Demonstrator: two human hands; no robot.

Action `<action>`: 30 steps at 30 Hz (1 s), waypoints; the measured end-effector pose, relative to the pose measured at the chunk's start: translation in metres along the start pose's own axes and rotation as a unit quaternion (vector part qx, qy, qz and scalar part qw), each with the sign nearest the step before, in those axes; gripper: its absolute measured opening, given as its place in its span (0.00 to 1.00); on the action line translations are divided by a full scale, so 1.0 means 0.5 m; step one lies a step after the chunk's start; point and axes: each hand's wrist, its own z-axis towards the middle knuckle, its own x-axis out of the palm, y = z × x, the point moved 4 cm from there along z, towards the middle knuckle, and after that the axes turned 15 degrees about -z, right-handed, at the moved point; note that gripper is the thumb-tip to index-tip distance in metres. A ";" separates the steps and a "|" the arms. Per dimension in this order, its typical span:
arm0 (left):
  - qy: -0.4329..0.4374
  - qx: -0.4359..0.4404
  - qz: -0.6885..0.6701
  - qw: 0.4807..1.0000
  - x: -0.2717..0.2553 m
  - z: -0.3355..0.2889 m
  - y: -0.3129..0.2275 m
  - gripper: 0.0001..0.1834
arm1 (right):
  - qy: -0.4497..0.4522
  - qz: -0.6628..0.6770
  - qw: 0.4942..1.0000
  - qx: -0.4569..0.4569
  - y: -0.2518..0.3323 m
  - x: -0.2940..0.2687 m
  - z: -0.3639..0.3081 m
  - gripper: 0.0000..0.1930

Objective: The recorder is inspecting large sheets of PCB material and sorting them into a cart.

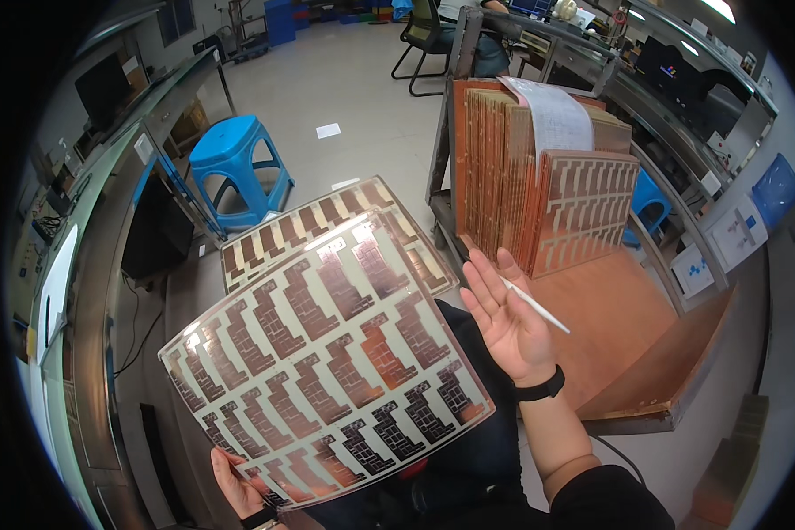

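Left hand [232, 484] clasps near-left corner of copper-patterned panel [314, 358]; right hand [514, 331], palm up and loosely open, carries white pen [543, 311] beside panel's right edge. Panel spans between hands.

The held panel [327, 344] has glossy, coppery metal patterning; beyond the panel, the stool [226, 143] is smooth plastic; right of the panel, the sheet [558, 122] looks like paper.

No wording or number can be read. Fine print, too small to be made out, is carried by the white sheet [556, 115] draped over the top edge of the panel stack [495, 168]. Blue marks are borne by a white paper [693, 269] beyond the right edge of the trolley [609, 309].
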 end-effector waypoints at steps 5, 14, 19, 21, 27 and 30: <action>0.042 -0.024 0.016 0.999 -0.046 0.032 0.012 0.09 | -0.018 -0.002 1.000 -0.013 -0.005 0.003 -0.002 0.22; 0.033 -0.011 0.040 0.999 -0.009 0.009 0.007 0.10 | -0.018 -0.073 0.997 -0.032 0.000 -0.006 -0.009 0.23; 0.034 0.011 0.054 0.998 0.002 0.002 0.001 0.10 | -0.023 -0.088 0.996 -0.026 -0.002 0.004 -0.004 0.21; 0.124 0.024 0.076 0.989 0.018 0.001 -0.006 0.13 | -0.053 -0.092 0.994 0.009 -0.010 -0.020 -0.008 0.19; 0.098 -0.013 0.052 0.994 0.051 -0.014 -0.001 0.13 | -0.091 -0.185 0.978 -0.029 -0.009 -0.126 -0.019 0.13; 0.095 0.000 0.059 0.994 0.042 -0.006 -0.004 0.14 | -0.178 -0.372 0.911 0.017 -0.023 -0.085 -0.003 0.17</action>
